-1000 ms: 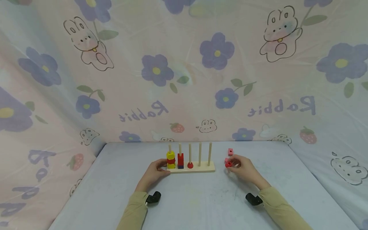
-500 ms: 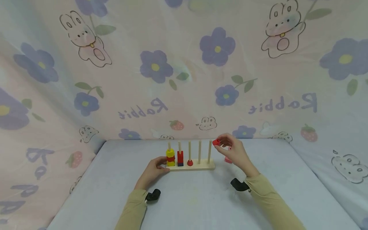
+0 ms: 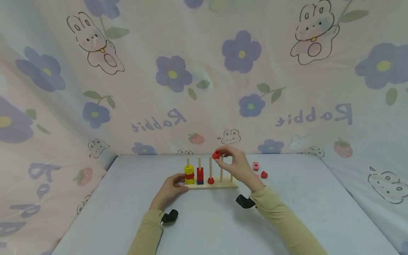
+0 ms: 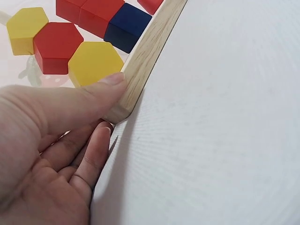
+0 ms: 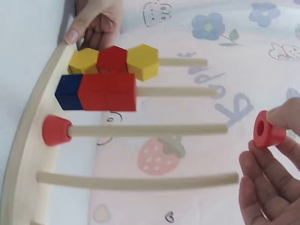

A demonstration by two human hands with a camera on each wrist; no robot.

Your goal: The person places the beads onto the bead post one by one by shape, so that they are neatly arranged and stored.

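Observation:
My right hand [image 3: 236, 164] pinches a red tapered bead [image 5: 276, 134] between thumb and fingers. The bead is held close to the top of the third peg [image 5: 187, 130], apart from it in the right wrist view, its hole facing the peg. Another red tapered bead [image 5: 56, 131] sits at that peg's foot. With thumb and fingers, my left hand [image 3: 170, 189] grips the left end of the wooden peg stand [image 4: 152, 44]. Yellow and red hexagonal beads [image 5: 143, 62] fill the first peg; red blocks above a dark blue block [image 5: 68, 92] are on the second.
Right of the stand lie a pink block [image 3: 256, 166], a red bead [image 3: 264, 174] and a partly hidden pink piece [image 3: 256, 176]. The fourth peg [image 5: 140, 180] is bare. A patterned curtain [image 3: 204, 99] hangs behind the white table [image 3: 204, 226].
My right hand has lifted the red bead from the table on the right and carried it left to the third peg's top. The left hand keeps its place on the stand.

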